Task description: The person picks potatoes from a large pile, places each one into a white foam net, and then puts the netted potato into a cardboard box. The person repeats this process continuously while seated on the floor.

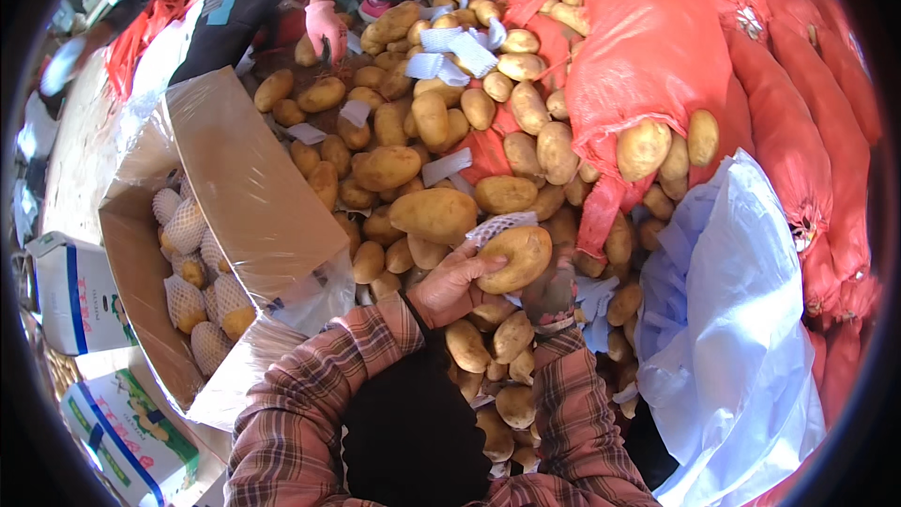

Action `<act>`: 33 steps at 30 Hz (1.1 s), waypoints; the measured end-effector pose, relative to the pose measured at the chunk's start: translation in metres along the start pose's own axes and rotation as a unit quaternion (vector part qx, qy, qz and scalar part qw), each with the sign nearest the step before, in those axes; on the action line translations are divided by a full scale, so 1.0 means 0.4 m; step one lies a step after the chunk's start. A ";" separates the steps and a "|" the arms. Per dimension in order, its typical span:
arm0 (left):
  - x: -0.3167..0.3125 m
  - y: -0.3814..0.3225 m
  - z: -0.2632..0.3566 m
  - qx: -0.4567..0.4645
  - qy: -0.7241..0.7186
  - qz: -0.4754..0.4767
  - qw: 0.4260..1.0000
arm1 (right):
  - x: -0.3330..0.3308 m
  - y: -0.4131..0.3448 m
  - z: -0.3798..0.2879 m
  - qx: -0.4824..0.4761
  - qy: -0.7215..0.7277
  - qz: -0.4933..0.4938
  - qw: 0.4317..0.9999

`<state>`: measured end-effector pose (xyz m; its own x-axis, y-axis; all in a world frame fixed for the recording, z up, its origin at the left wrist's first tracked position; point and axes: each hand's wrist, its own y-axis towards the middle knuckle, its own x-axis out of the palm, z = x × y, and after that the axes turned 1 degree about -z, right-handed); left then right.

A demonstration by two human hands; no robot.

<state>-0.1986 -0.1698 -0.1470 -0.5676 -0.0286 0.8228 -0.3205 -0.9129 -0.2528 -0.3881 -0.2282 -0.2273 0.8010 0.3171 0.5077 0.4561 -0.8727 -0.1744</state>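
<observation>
My left hand (450,282), bare, is closed around a large potato (517,260), thumb on top. A white foam net sleeve (501,227) sits against the potato's far side, by my left fingertips. My right hand (552,296), in a dark patterned glove, is just right of the potato; its fingers lie partly in shadow, and whether they touch the potato or hold anything is unclear. A heap of loose potatoes (433,215) spreads beyond and below both hands, with more foam sleeves (461,49) scattered on it.
An open cardboard box (260,204) at left holds potatoes in foam nets (186,225). Printed cartons (88,296) stand farther left. A red mesh sack (647,49) spills potatoes; full sacks (795,127) and a white plastic bag (725,324) lie right. A co-worker's pink-gloved hand (326,28) reaches in above.
</observation>
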 end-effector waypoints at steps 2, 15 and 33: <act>-0.029 -0.018 0.022 -0.093 -0.024 -0.022 0.995 | -0.008 -0.014 0.012 0.067 0.094 -0.015 0.993; -0.053 0.006 -0.017 0.203 0.375 0.205 0.881 | 0.188 -0.095 -0.093 -0.309 -0.629 -0.037 0.712; -0.009 -0.629 0.221 0.491 0.224 0.342 0.769 | 0.373 -0.089 -0.081 -0.018 -0.389 -0.306 0.869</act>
<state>-0.0487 0.0238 -0.0414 -0.6233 -0.6968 0.3550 0.7721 -0.6204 0.1380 -0.2974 -0.1618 -0.1178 0.4390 0.8686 -0.2298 0.8876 -0.4590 -0.0394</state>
